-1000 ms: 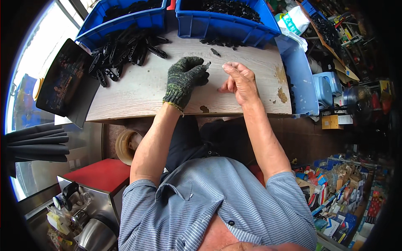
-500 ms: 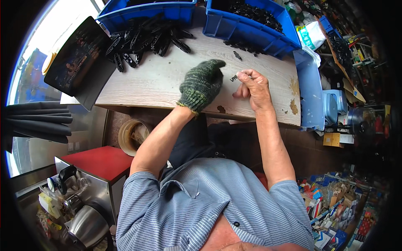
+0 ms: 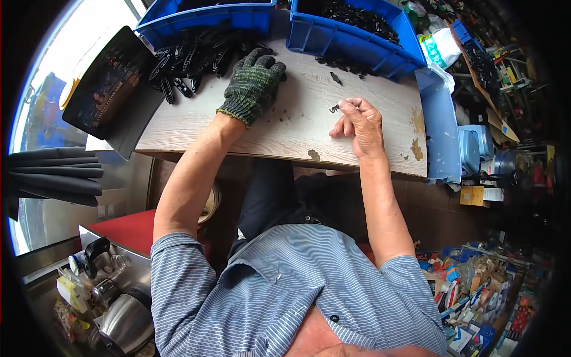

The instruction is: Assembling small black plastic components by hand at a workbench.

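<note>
My left hand (image 3: 253,86) wears a dark green knitted glove. It lies over the near right edge of a pile of long black plastic parts (image 3: 199,56), palm down, with its fingers reaching forward and slightly apart. The fingertips meet the dark parts there, and no part shows clearly gripped. Bare, my right hand (image 3: 361,126) is held above the right half of the table, pinching a small black toothed piece (image 3: 335,109) between thumb and index finger. Beyond it, a single small black piece (image 3: 336,78) lies on the wooden tabletop (image 3: 303,134).
Two blue bins stand at the back, a left bin (image 3: 205,21) and a right bin (image 3: 357,44) heaped with small black pieces. More small pieces (image 3: 342,64) lie before the right bin. A dark screen-like panel (image 3: 110,86) leans at the left; a light blue tub (image 3: 443,128) adjoins the right edge.
My left hand has moved left and away from me, from beside the right hand to the pile of long black parts. My right hand stays nearly in place, still pinching the small piece.
</note>
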A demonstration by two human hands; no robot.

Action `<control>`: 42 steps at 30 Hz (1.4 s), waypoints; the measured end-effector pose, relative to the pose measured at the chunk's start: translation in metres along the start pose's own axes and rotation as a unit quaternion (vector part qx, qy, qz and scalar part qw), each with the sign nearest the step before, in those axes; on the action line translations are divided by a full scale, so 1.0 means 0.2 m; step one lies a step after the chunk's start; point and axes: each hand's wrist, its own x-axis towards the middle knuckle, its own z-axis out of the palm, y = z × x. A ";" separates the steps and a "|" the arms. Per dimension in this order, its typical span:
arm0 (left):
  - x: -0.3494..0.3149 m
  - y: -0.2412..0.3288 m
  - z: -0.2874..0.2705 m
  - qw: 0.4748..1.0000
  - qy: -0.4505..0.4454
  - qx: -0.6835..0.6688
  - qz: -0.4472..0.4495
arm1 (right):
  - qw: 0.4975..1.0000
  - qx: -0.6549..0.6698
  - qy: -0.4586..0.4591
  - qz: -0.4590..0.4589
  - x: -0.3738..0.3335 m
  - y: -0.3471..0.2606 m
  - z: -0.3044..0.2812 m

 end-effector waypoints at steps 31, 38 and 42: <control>0.01 0.05 0.03 0.998 -0.002 -0.061 -0.018 | 0.999 0.038 0.017 -0.030 -0.01 0.03 -0.03; -0.12 0.39 0.00 0.812 -0.005 -0.525 -0.256 | 0.990 0.108 0.068 -0.052 -0.02 0.02 0.01; -0.10 0.60 -0.06 0.667 -0.072 -0.667 -0.324 | 0.988 0.122 0.037 -0.087 -0.02 0.05 -0.03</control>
